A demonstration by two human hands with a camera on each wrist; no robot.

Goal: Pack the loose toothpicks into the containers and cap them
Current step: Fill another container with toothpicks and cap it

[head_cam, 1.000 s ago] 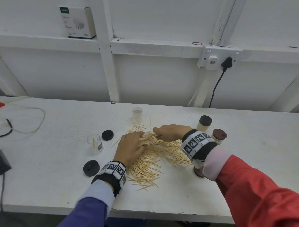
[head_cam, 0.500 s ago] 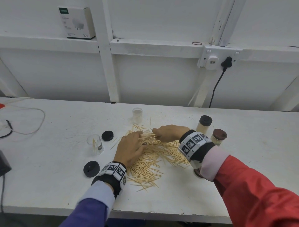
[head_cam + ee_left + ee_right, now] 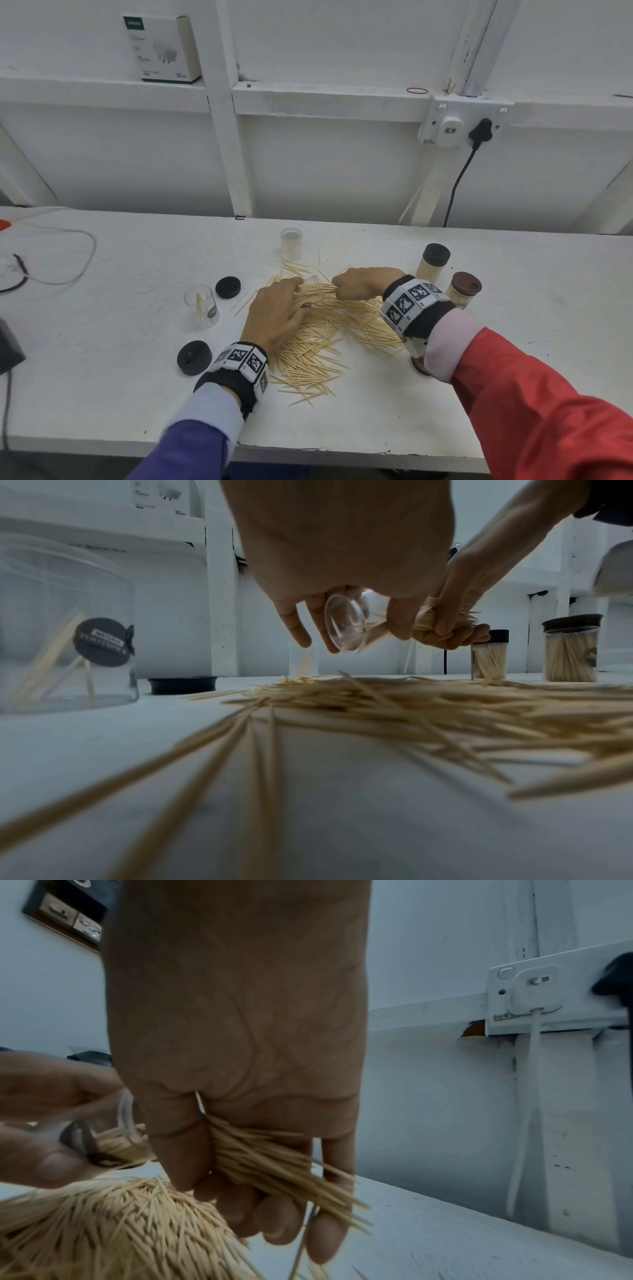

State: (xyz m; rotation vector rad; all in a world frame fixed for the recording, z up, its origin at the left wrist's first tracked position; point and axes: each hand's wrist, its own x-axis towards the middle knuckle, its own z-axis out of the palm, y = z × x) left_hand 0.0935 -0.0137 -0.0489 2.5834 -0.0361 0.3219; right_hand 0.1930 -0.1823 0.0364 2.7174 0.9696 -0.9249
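Left hand is gripping a small clear jar tipped on its side just above the pile, fingers curled round its wall, mouth facing the right hand. Right hand is clamping a bundle of toothpicks in a closed fist, tips fanning out past the little finger, near end going into the jar mouth.

Handling, as a judgement: toothpicks are very light, stiff, thin and slippery against each other, so a loose fist is likely letting some slide or splay. Best taken mid-length as an aligned bundle, squeezed evenly. Points are sharp and snap if bent. The jar looks like light, smooth plastic, so it needs holding by the wall, not the rim.

Pose: both wrists low over the table, left palm down, right forearm reaching across from the right, hands almost touching.

Most toothpicks are lying loose in the pile on the table. Two capped full jars are standing right of it, two open jars and two black caps left and behind.
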